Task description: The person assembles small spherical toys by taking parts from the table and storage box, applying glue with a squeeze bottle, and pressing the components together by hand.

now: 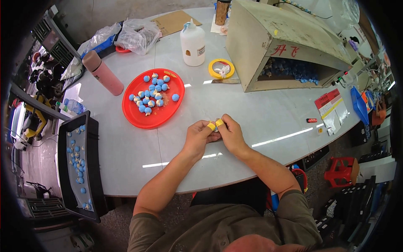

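My left hand [198, 137] and my right hand [232, 135] meet over the near middle of the table, fingers closed in a pinch. Yellow tape is wrapped around both thumbs. Between the fingertips a small bluish piece [216, 129] shows in part; the fingers cover most of it, so its full shape is hidden. To the left of my hands lies a round red plate [138, 119], holding several small blue balls [152, 87] with cream-coloured bits on them. One blue ball [175, 97] sits apart near the plate's right side.
A pink bottle [103, 73], a white squeeze bottle [193, 45] and a yellow tape roll [213, 70] stand beyond the plate. A knife [226, 81] lies before a beige metal box [257, 50] with blue pieces inside. A black tray [97, 168] of blue balls borders the left edge.
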The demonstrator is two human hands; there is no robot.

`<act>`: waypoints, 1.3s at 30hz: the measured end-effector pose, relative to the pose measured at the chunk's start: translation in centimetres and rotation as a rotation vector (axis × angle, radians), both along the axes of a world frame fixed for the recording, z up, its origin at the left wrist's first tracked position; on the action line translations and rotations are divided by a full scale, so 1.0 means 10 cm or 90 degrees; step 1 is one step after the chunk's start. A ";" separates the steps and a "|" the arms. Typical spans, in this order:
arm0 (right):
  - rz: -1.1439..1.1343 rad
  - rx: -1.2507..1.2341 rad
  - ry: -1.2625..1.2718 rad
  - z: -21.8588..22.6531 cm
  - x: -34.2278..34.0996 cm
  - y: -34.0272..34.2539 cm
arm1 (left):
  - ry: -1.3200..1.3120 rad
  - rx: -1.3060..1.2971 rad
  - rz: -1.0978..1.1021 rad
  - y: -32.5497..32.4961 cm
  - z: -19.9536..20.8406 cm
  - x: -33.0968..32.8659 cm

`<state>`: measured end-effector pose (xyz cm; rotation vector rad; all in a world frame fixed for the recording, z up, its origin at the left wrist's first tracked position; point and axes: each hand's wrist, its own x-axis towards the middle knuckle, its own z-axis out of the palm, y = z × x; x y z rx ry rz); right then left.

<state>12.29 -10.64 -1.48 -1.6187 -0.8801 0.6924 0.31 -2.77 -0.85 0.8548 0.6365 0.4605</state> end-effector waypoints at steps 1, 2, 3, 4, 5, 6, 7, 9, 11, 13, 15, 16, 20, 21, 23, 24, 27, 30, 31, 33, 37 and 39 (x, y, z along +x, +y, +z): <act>-0.005 0.010 0.008 -0.01 -0.01 0.00 | 0.000 0.010 0.004 0.00 0.00 0.01; -0.004 0.008 0.012 -0.01 -0.01 0.00 | 0.004 0.008 0.004 -0.01 -0.01 0.01; -0.005 0.022 0.026 0.00 -0.02 -0.01 | 0.004 0.022 0.002 -0.02 -0.02 0.02; -0.006 0.036 0.039 0.01 -0.02 -0.02 | 0.004 0.037 0.000 -0.02 -0.03 0.02; -0.005 0.033 0.043 0.00 -0.03 -0.01 | 0.008 0.034 0.001 -0.03 -0.04 0.02; -0.006 0.051 0.066 -0.01 -0.03 -0.01 | 0.003 0.036 0.000 -0.03 -0.04 0.03; -0.008 0.071 0.088 -0.01 -0.04 -0.02 | -0.002 0.038 -0.001 -0.04 -0.03 0.03; -0.009 0.071 0.100 -0.02 -0.04 -0.04 | -0.004 0.047 0.005 -0.08 -0.01 0.03; -0.012 0.071 0.109 -0.02 -0.04 -0.04 | -0.008 0.054 0.009 -0.09 -0.02 0.05; -0.013 0.088 0.118 -0.01 -0.05 -0.03 | -0.026 0.055 0.022 -0.10 -0.05 0.05; -0.016 0.083 0.101 0.00 -0.07 -0.04 | -0.024 0.056 0.021 -0.10 -0.07 0.04; -0.018 0.080 0.081 0.01 -0.07 -0.04 | -0.025 0.058 0.021 -0.10 -0.07 0.04; -0.022 0.093 0.076 0.01 -0.07 -0.04 | -0.024 0.056 0.020 -0.11 -0.07 0.05; -0.023 0.085 0.068 0.01 -0.07 -0.05 | -0.032 0.057 0.018 -0.11 -0.08 0.04; -0.024 0.076 0.061 0.01 -0.07 -0.05 | -0.039 0.056 0.016 -0.11 -0.08 0.05; -0.026 0.078 0.053 0.00 -0.07 -0.05 | -0.035 0.055 0.018 -0.11 -0.08 0.05; -0.028 0.081 0.043 -0.01 -0.07 -0.04 | -0.032 0.054 0.018 -0.11 -0.10 0.05; -0.029 0.086 0.048 -0.01 -0.07 -0.04 | -0.034 0.052 0.018 -0.11 -0.10 0.05; -0.030 0.089 0.053 0.00 -0.07 -0.04 | -0.035 0.050 0.019 -0.11 -0.10 0.05; -0.030 0.087 0.046 -0.01 -0.07 -0.04 | -0.036 0.051 0.018 -0.10 -0.11 0.05; -0.035 0.092 0.047 -0.04 -0.06 -0.03 | -0.034 0.048 0.014 -0.10 -0.10 0.05; -0.039 0.084 0.045 -0.03 -0.07 -0.03 | -0.038 0.050 0.011 -0.10 -0.10 0.05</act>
